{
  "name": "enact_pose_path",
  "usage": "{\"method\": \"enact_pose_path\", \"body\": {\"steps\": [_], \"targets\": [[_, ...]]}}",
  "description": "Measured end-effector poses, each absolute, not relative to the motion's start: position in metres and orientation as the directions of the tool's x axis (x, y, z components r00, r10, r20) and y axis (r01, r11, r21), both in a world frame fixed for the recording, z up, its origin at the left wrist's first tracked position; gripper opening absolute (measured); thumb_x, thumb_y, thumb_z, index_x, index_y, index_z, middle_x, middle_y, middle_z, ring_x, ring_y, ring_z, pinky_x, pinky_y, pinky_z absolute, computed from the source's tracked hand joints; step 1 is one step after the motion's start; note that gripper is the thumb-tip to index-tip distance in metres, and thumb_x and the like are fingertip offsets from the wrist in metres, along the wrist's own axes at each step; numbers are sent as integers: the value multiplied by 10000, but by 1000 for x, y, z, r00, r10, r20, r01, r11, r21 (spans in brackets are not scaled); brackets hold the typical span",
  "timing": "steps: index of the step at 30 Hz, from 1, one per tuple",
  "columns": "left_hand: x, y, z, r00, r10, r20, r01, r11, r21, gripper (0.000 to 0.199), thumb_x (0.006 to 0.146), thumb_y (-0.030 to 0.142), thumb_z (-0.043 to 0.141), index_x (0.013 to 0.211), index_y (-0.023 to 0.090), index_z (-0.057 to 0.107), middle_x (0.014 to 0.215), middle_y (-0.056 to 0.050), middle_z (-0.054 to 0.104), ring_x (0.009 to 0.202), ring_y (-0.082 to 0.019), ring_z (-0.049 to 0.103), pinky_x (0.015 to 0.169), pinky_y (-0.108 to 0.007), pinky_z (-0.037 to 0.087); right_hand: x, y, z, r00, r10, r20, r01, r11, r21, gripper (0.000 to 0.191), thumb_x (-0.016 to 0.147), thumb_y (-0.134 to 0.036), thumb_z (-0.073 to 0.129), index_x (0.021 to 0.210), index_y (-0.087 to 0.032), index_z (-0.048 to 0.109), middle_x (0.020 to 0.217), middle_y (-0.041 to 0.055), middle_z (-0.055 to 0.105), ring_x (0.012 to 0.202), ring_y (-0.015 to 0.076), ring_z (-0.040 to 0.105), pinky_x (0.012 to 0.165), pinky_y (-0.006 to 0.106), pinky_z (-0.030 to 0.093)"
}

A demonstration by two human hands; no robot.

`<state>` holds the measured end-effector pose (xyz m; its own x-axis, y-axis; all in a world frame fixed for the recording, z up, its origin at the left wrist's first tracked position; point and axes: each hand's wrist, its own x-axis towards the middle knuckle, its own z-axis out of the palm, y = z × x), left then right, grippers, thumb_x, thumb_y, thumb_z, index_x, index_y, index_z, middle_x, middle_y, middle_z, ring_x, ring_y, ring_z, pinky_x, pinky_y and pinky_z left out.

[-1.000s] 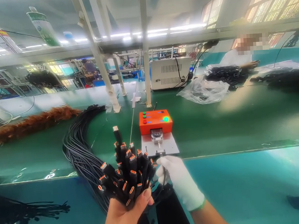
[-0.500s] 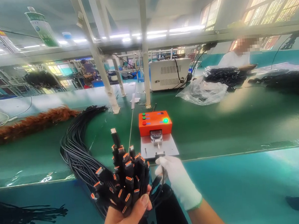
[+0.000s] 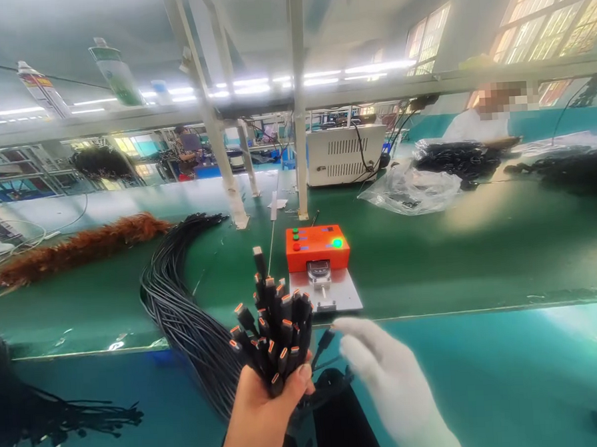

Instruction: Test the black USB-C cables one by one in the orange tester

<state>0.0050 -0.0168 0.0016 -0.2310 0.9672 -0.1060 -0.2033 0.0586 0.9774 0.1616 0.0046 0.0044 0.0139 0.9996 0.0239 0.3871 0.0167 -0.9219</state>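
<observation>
My bare left hand (image 3: 272,398) is closed around a thick bundle of black USB-C cables (image 3: 274,331), their plugs pointing up and showing orange inside. The cables trail back from the hand onto the table. My right hand (image 3: 381,366), in a white glove, is right of the bundle with index finger and thumb apart. Its index fingertip is at the tip of a single black cable plug (image 3: 325,342); I see no firm grip on it. Beyond stands an orange test box (image 3: 317,248) with a lit green light, a small gauge (image 3: 319,270) and a metal plate (image 3: 349,294).
The long cable bundle (image 3: 166,277) lies curved on the green table (image 3: 431,263). More cables (image 3: 78,408) hang at lower left. Uprights (image 3: 300,116) carry a shelf. Behind are a white metal case (image 3: 345,156), a plastic bag (image 3: 417,190) and a seated person (image 3: 478,124).
My right hand has drawn back from the metal plate toward me, and its fingers have parted from the looped cable. The left hand still holds the bundle; the view has shifted slightly left.
</observation>
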Motion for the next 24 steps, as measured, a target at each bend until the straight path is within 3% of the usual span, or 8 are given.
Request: {"method": "enact_pose_path", "body": {"steps": [3,5,7,10,12,16,20,24], "targets": [[9,-15,2,-235,966,-111,-197,65,978,258,594,316,804,794,163,745,735,-35,741,687,-204,647,677,-298,510,136,-2,8,-91,992,83,-34,80,-996,291,808,-405,550,961,-195,680,1001,79,682,945,239,615,826,306,467],[11,-15,5,-281,952,-122,-219,60,974,269,587,312,808,815,177,758,797,-34,755,824,-234,659,773,-300,501,124,1,0,-26,1000,5,-225,-1,-974,239,817,-361,538,859,-172,677,910,75,698,872,221,631,809,304,471],[13,-16,7,-330,935,-128,-234,50,971,250,600,313,801,807,181,756,760,-25,751,809,-224,662,786,-292,501,121,8,-13,39,992,-121,-362,-99,-927,219,821,-344,520,748,-170,633,721,44,690,699,188,634,703,291,486],[13,-16,9,-318,942,-103,-221,32,975,218,632,327,782,770,166,734,606,-12,697,652,-181,635,689,-266,509,128,24,-30,80,977,-199,-334,-162,-929,219,800,-326,530,649,-172,566,496,-6,608,483,138,560,539,249,449],[14,-16,8,-291,953,-78,-214,14,977,201,635,317,779,756,167,723,616,-11,686,607,-162,613,638,-253,505,134,35,-37,71,976,-204,-244,-182,-953,203,766,-308,541,623,-165,559,437,-13,584,414,122,525,481,236,427],[18,-13,5,-272,962,-11,-219,-51,974,183,641,275,766,791,177,731,667,-8,674,569,-148,589,573,-251,503,140,52,-46,-22,954,-299,-139,-300,-944,157,691,-277,520,583,-165,547,398,-6,590,308,116,491,385,234,405],[21,-12,5,-285,958,-7,-245,-66,967,307,643,242,759,943,193,718,666,3,667,555,-145,586,559,-252,511,143,61,-51,-89,948,-305,-119,-314,-942,156,691,-261,497,609,-154,576,421,-4,618,297,107,508,365,214,399],[22,-11,10,-281,960,7,-189,-62,980,214,626,267,769,820,187,724,653,-7,675,547,-159,595,558,-272,516,144,65,-51,-89,933,-349,-108,-358,-928,151,692,-261,526,615,-147,588,416,0,620,286,113,514,354,216,401]]}}
